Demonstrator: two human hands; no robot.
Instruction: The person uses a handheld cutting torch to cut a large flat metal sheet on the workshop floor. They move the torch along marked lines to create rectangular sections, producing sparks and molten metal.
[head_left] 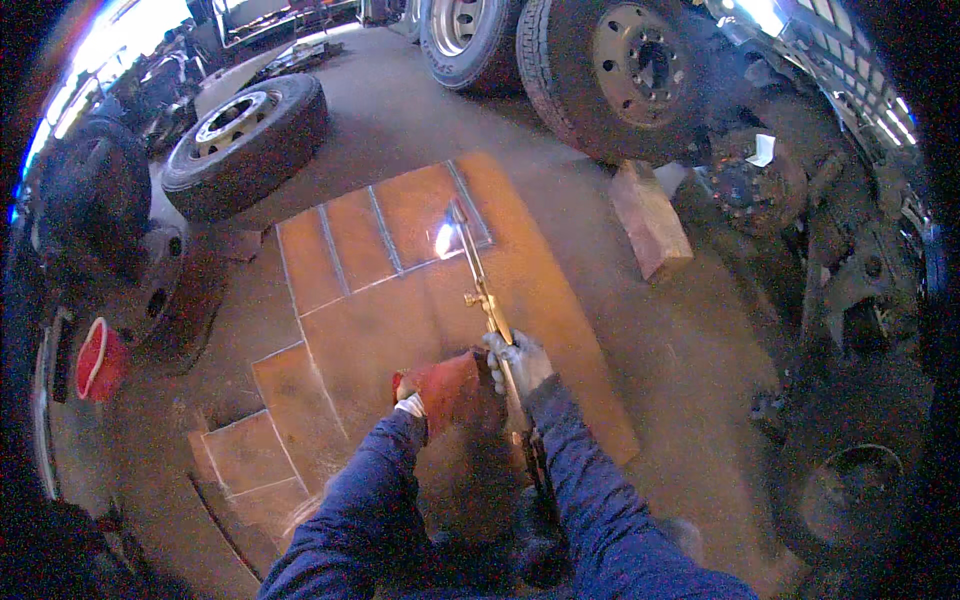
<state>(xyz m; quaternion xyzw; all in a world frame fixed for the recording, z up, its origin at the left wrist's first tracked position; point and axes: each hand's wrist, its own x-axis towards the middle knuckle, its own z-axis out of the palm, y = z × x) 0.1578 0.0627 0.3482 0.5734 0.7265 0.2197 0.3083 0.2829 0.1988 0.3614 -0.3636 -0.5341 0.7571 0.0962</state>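
My gloved right hand (523, 362) is closed around the long brass handle of a cutting torch (480, 282). The torch points away from me, its tip over a rust-brown steel plate (420, 310). A bright white flame (445, 238) glows at the plate beside the tip. Chalk-like lines and narrow slits mark the plate's far left part. Closer to me, my left hand (409, 400) is at the left edge of a flat red piece (442, 388), apparently gripping it. What kind of thing the red piece is, I cannot make out, and most left fingers are hidden.
A truck wheel (245, 140) lies tilted at the far left. Two large wheels, one a dark tyre (620, 75), stand at the back. Right of the plate is a wooden block (650, 220) near axle parts (750, 180). A red bucket (100, 360) is at the left.
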